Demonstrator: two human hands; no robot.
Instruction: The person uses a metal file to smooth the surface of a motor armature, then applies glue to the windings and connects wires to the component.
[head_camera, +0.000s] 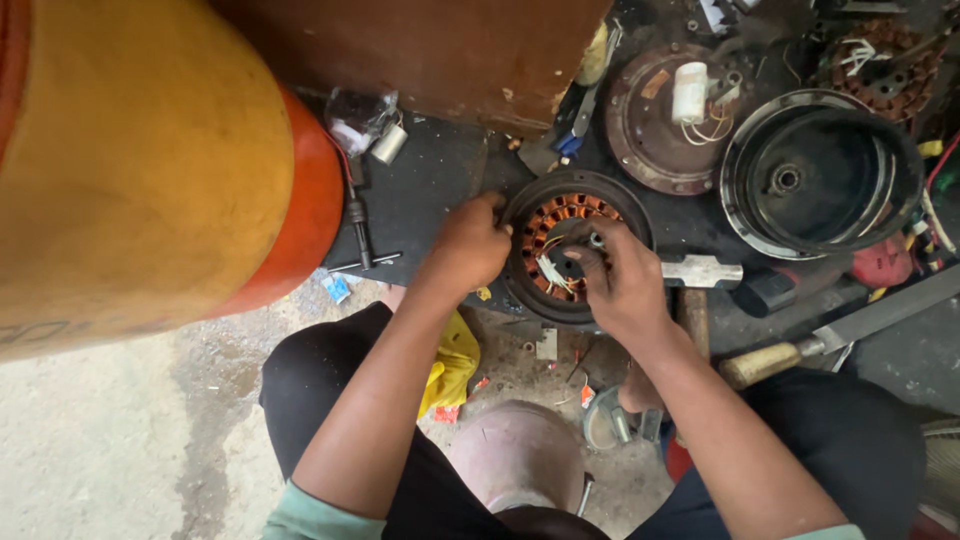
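This is a small repair workshop for electric motors, worked at floor level. An opened motor stator (572, 245) with copper windings lies on a dark, greasy mat (430, 190), with round metal motor covers (820, 175) beside it. A hammer (695, 285), a wooden-handled file (850, 330) and a T-handle wrench (358, 225) lie about on the stained concrete floor (110, 440).

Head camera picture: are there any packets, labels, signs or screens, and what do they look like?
Crumpled clear plastic bag: on the dark mat by the big orange cylinder, shiny, something pale inside.
Small blue and white wrapper scrap: on the floor at the mat's edge, torn.
Red scraps: on the floor beside the yellow cloth.
No signs or screens show.
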